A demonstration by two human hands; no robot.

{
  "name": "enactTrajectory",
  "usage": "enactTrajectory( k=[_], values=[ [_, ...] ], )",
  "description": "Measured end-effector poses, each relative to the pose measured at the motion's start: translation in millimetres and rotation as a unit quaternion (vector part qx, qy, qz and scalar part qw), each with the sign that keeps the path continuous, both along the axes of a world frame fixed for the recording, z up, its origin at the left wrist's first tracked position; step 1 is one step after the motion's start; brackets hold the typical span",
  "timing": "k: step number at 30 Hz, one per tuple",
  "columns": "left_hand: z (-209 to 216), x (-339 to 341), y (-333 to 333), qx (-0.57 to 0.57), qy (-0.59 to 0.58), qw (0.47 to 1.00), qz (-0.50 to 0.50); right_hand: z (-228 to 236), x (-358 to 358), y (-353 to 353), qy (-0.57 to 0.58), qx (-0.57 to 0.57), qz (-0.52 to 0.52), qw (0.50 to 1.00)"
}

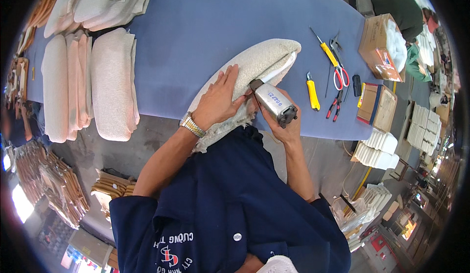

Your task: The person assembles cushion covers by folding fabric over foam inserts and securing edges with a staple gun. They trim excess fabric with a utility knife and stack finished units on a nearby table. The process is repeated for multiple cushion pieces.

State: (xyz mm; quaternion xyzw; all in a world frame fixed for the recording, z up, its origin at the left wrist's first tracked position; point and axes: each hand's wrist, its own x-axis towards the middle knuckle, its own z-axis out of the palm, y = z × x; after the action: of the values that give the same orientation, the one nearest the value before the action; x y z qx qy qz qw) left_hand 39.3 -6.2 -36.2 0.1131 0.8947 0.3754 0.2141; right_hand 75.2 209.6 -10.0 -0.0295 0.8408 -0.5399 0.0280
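Plainly, the right hand (286,133) grips a stapler (275,101) at the cushion (252,65).

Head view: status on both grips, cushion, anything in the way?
Left grip flat on beige cushion. Right grip wrapped around silver tool, nose at cushion's folded edge. Yellow cutter and red-handled scissors lie right, apart from cushion.

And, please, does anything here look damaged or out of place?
One thing stands out: below the left hand, the fabric edge of the beige upholstered pad looks ragged and frayed, unlike its neat outer curve. It may be untrimmed. I see nothing spilled.
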Motion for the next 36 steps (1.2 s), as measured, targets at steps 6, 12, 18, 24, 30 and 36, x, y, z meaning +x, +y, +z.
enactTrajectory(
  k=[6, 12, 18, 24, 30, 36],
  values=[
    [7, 2, 0, -0.032, 0.017, 0.999, 0.006, 8, 5, 0, -0.022, 0.006, 0.022, 0.999],
    [7, 6, 12, -0.064, 0.016, 0.997, 0.029, 15, -2, -2, -0.041, 0.027, 0.042, 0.998],
    [4, 5, 10, -0.049, 0.036, 0.997, 0.039, 13, 1, -2, -0.038, 0.032, 0.039, 0.998],
    [11, 5, 5, -0.034, 0.029, 0.998, 0.039, 20, 8, -4, -0.043, 0.038, 0.062, 0.996],
    [8, 5, 11, -0.047, 0.032, 0.997, 0.044, 22, 2, -10, -0.082, 0.045, 0.055, 0.994],
    [13, 4, 7, -0.036, 0.015, 0.998, 0.043, 23, 11, -11, -0.070, 0.047, 0.053, 0.995]
  ],
)
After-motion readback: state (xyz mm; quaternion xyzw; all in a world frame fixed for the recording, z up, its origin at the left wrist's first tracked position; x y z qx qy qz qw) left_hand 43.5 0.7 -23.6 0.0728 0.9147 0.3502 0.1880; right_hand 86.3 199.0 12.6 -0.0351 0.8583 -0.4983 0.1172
